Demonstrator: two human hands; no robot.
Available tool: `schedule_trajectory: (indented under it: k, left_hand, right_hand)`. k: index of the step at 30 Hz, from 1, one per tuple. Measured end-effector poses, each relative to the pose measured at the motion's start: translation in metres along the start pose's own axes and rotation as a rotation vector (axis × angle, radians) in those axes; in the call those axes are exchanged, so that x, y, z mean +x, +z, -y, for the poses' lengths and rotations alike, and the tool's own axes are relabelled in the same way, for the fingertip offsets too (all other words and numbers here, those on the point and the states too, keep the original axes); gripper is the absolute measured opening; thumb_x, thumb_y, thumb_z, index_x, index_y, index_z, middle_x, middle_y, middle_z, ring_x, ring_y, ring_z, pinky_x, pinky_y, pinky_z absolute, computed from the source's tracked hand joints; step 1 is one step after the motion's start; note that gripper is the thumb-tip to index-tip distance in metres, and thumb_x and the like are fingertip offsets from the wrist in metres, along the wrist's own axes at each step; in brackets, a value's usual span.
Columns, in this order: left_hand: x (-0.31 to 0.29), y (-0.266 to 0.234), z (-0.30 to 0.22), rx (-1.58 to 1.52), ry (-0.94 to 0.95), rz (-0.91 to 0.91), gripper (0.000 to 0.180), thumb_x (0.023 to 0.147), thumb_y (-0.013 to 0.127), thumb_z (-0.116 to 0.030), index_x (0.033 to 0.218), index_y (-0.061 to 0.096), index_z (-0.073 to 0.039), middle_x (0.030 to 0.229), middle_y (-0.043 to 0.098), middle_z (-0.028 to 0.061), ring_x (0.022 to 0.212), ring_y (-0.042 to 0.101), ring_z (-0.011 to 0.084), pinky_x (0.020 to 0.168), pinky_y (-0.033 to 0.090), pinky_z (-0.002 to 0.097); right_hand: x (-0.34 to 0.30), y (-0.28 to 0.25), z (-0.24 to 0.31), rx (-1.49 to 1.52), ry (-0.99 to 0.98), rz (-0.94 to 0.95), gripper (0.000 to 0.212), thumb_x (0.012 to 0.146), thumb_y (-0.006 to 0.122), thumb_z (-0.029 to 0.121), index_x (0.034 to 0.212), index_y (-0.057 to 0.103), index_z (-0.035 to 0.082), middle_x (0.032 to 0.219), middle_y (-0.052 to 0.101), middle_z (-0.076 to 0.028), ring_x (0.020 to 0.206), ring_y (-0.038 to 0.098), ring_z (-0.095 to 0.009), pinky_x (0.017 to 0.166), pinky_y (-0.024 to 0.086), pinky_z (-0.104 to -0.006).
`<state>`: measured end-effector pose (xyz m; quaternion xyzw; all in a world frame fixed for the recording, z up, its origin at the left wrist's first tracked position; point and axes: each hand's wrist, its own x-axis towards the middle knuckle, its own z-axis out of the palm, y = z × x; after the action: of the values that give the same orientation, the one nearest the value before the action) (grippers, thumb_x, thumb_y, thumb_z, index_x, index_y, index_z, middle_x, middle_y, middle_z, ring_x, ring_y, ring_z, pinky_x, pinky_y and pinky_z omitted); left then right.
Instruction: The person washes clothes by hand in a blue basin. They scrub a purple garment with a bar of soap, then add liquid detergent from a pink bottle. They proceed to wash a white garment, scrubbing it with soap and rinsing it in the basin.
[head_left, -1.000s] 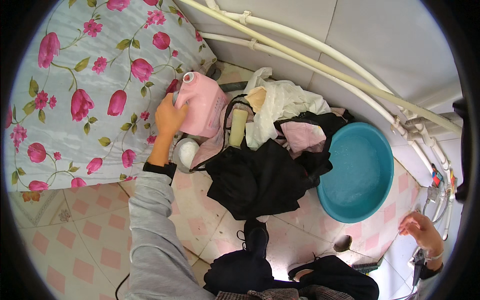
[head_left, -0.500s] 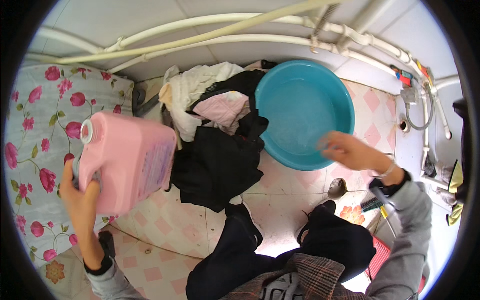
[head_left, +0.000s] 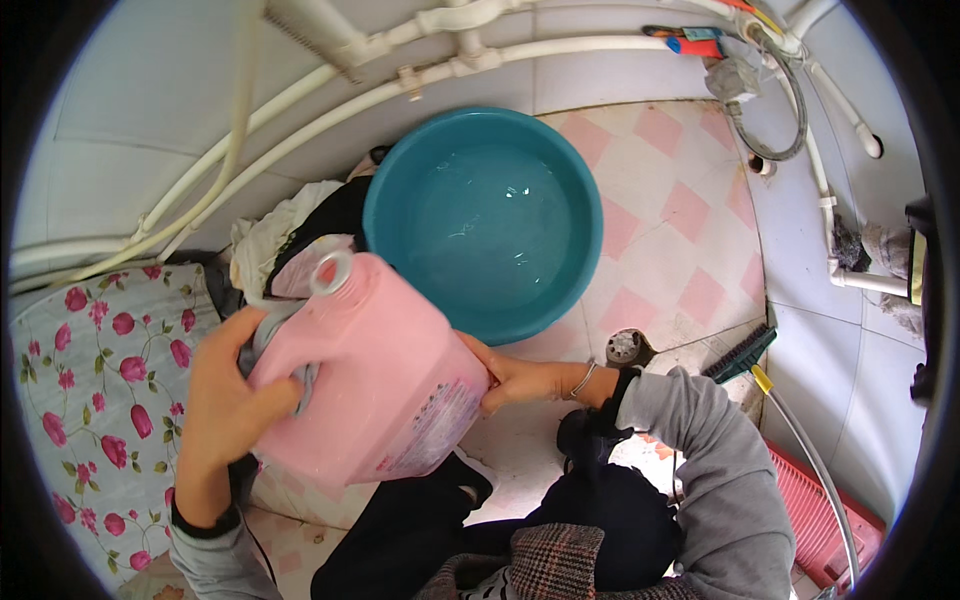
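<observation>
A: Smooth pale wall tiles, and a floor patterned with pink diamonds. What's being held?

B: One pink jug, boxy moulded plastic with a hollow handle and a round, open neck.

A: By how many hands?

B: Two. The left hand is wrapped round the handle; the right hand grips the lower right side.

A: Where is it?

B: Held up beside the near-left rim of one round blue basin, glossy plastic, with water inside.

A: Anything fabric?

B: Crumpled white cloth, left of the basin.

A: Brushes?

B: One bristly brush, at right.
</observation>
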<state>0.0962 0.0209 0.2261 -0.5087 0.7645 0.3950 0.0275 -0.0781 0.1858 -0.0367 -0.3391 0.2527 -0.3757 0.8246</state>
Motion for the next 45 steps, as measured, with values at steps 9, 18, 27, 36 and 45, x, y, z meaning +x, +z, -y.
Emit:
schedule_trajectory:
  k: [9, 18, 27, 36, 45]
  left_hand:
    - [0.111, 0.037, -0.044, 0.155, -0.233, 0.338, 0.039, 0.061, 0.070, -0.018, 0.092, 0.063, 0.005, 0.081, 0.062, 0.0095, 0.074, 0.059, 0.0159, 0.066, 0.048, 0.0297]
    - [0.180, 0.071, -0.080, 0.334, -0.453, 0.567, 0.041, 0.065, 0.070, -0.023, 0.095, 0.066, 0.006, 0.087, 0.065, 0.0114, 0.077, 0.062, 0.0176, 0.069, 0.049, 0.0293]
    - [0.216, 0.084, -0.091, 0.354, -0.517, 0.641, 0.038, 0.068, 0.071, -0.020, 0.094, 0.067, 0.008, 0.087, 0.067, 0.0107, 0.075, 0.063, 0.0174, 0.070, 0.050, 0.0281]
    - [0.232, 0.092, -0.087, 0.434, -0.481, 0.700, 0.039, 0.068, 0.071, -0.022, 0.094, 0.069, 0.006, 0.087, 0.067, 0.0106, 0.077, 0.063, 0.0172, 0.071, 0.050, 0.0288]
    - [0.232, 0.092, -0.104, 0.418, -0.509, 0.694, 0.037, 0.067, 0.070, -0.021, 0.093, 0.070, 0.006, 0.085, 0.067, 0.0099, 0.076, 0.063, 0.0168, 0.070, 0.050, 0.0285]
  right_hand:
    - [-0.019, 0.001, -0.038, 0.631, 0.186, 0.121, 0.098, 0.072, 0.057, -0.001, 0.151, 0.002, 0.017, 0.140, 0.039, -0.011, 0.122, 0.049, -0.022, 0.102, 0.045, -0.0376]
    - [-0.020, 0.000, -0.045, 0.798, 0.244, 0.357, 0.094, 0.077, 0.057, 0.004, 0.149, -0.001, 0.017, 0.139, 0.040, -0.011, 0.118, 0.052, -0.023, 0.102, 0.046, -0.0398]
    - [-0.022, -0.008, -0.027, 0.884, 0.216, 0.467, 0.088, 0.077, 0.058, 0.005, 0.148, 0.005, 0.011, 0.137, 0.041, -0.016, 0.108, 0.056, -0.024, 0.095, 0.051, -0.0369]
    - [-0.017, -0.003, -0.034, 0.899, 0.203, 0.484, 0.081, 0.077, 0.058, 0.005, 0.144, 0.013, 0.008, 0.123, 0.047, -0.013, 0.102, 0.057, -0.022, 0.093, 0.051, -0.0355]
    - [-0.019, -0.003, -0.020, 0.868, 0.162, 0.480, 0.068, 0.077, 0.059, 0.009, 0.137, 0.029, 0.004, 0.114, 0.049, -0.011, 0.096, 0.055, -0.020, 0.092, 0.050, -0.0347]
